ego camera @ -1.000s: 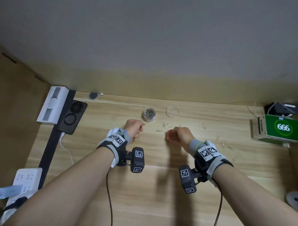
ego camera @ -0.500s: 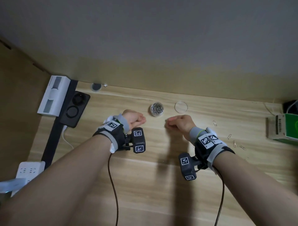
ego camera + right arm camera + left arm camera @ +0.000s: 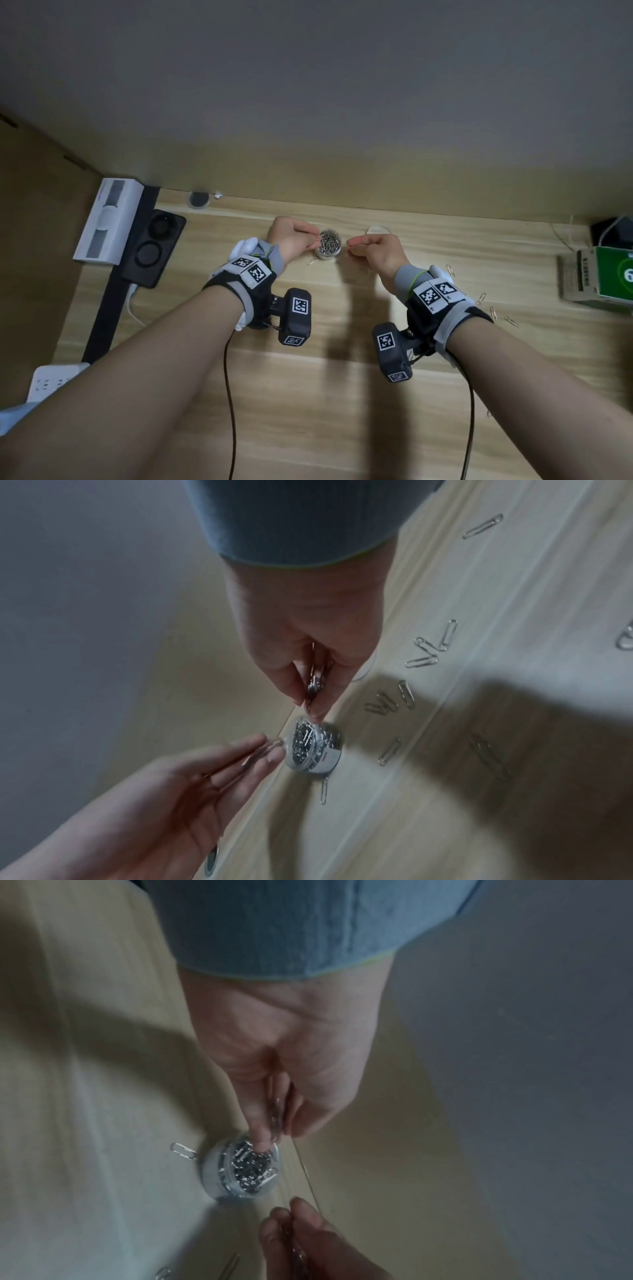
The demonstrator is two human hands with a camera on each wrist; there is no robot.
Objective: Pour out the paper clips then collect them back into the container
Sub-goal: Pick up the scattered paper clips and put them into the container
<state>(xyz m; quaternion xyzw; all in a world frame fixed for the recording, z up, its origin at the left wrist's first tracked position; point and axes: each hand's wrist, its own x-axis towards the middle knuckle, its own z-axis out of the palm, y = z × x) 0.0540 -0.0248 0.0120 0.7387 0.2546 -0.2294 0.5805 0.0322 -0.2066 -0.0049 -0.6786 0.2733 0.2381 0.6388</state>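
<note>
A small round clear container full of silver paper clips stands near the back of the wooden desk. My left hand pinches a few paper clips right over its left rim. My right hand pinches a small bunch of clips at the container's right rim. Loose paper clips lie scattered to the right. One clip lies against the container's near left side.
The container's clear round lid lies just right of it, behind my right hand. A green and brown box stands at the right edge. Black and white chargers and power strips line the left side. The wall is close behind.
Both hands have lifted from the desk and moved back to the container, each carrying clips. The view has shifted, so the scattered clips now sit farther right.
</note>
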